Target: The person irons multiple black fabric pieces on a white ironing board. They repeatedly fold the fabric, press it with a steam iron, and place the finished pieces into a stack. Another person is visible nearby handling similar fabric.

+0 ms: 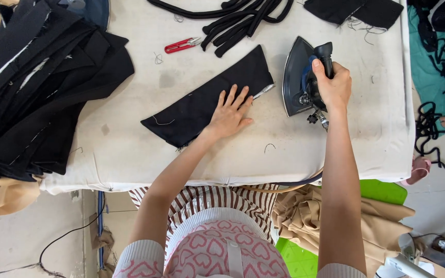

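Left hand (230,114) is lying flat, fingers spread, pinning the black fabric piece (209,98) mid-surface (130,149). Right hand (331,85) is clenching the iron (298,77) handle just beside the piece (red snips (181,45) lying well apart). Best keeping fingers clear and cloth smooth.

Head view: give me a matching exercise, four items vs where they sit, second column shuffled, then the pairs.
Items:
1. iron
2. red snips
3. flat black fabric piece
4. stack of black cut pieces

Places:
A. piled at the table's left edge
B. under the left hand, spread flat mid-table
C. gripped by the handle in the right hand
D. lying free near the top of the padded table, beside the black cords

Pairs: 1-C, 2-D, 3-B, 4-A
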